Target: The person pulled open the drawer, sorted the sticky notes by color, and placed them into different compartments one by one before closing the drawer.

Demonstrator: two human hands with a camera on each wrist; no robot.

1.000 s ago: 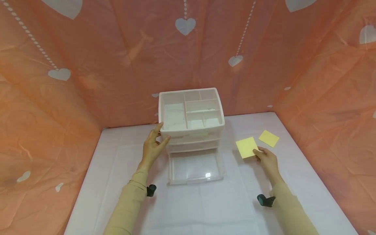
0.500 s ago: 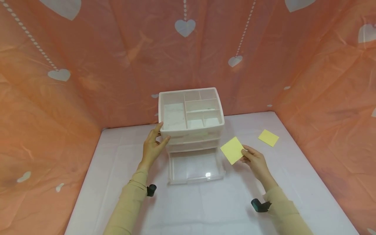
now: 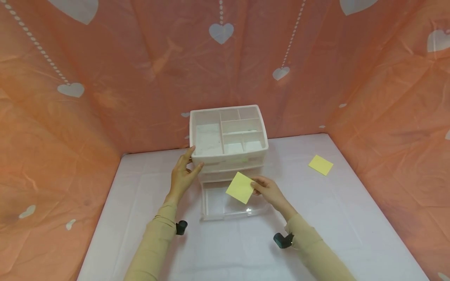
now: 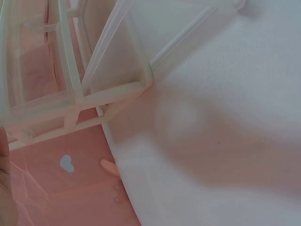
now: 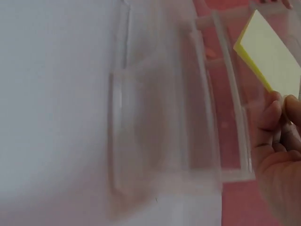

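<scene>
My right hand [image 3: 268, 191] pinches a yellow pad of sticky notes [image 3: 240, 188] by its edge between thumb and fingers. In the head view the pad appears over the pulled-out clear bottom drawer [image 3: 214, 203] of a white plastic drawer organizer [image 3: 207, 140]. The right wrist view shows the thickness of the sticky-note pad [image 5: 270, 52], tilted in the fingers. My left hand [image 3: 181, 181] rests at the organizer's front left corner, thumb toward the front and forefinger at the side rim. Its other fingers are mostly hidden. Only a sliver of the left hand [image 4: 5, 188] enters the left wrist view.
Another yellow sticky-note pad [image 3: 321, 165] lies on the white tablecloth [image 3: 239, 249] to the right of the organizer. The organizer's top is divided into several compartments. An orange curtain [image 3: 158, 78] with pale hearts stands close behind and along both sides.
My right hand has carried the yellow sticky-note pad leftward, from beside the other pad to over the pulled-out drawer. The left hand and the organizer have stayed in place.
</scene>
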